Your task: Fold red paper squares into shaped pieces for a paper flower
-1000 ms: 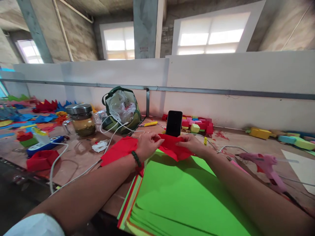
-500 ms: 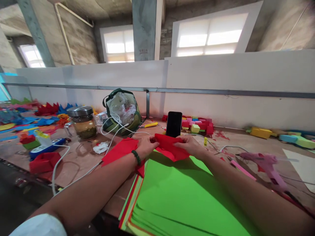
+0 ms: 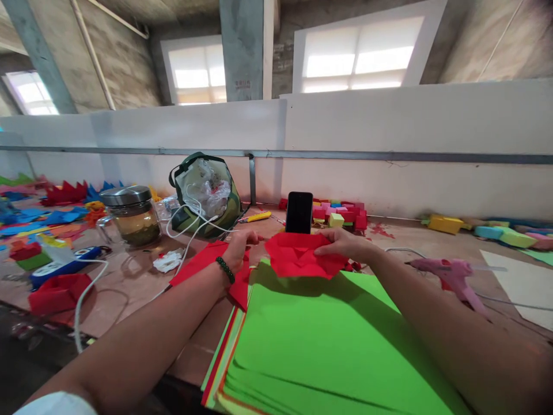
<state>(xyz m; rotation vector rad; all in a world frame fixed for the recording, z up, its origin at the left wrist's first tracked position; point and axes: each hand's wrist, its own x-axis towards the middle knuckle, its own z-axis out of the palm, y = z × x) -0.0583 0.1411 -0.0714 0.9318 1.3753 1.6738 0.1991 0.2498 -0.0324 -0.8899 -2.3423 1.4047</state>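
Note:
My right hand [image 3: 343, 243] pinches the right end of a red folded sheet [image 3: 302, 262], its creases facing me over the far edge of the green sheets [image 3: 328, 328]. My left hand [image 3: 241, 248], with a dark bead bracelet at the wrist, is a little left of that sheet and apart from it. Its thumb and fingers look parted, with nothing seen between them. Beneath the left hand and wrist lie more red pieces [image 3: 196, 265], partly covered. A phone [image 3: 299, 212] stands upright just behind the folded sheet.
Left are a lidded glass jar [image 3: 136, 222], a power strip [image 3: 64, 268], a red folded box [image 3: 60, 293] and white cables. A bag [image 3: 207, 196] and yellow cutter [image 3: 256, 217] lie behind. Small coloured blocks [image 3: 345, 216] line the back; a pink glue gun [image 3: 449, 276] lies right.
My left hand has come off the folded sheet and moved left. The sheet has turned in my right hand and shows more folds. The view has shifted slightly right.

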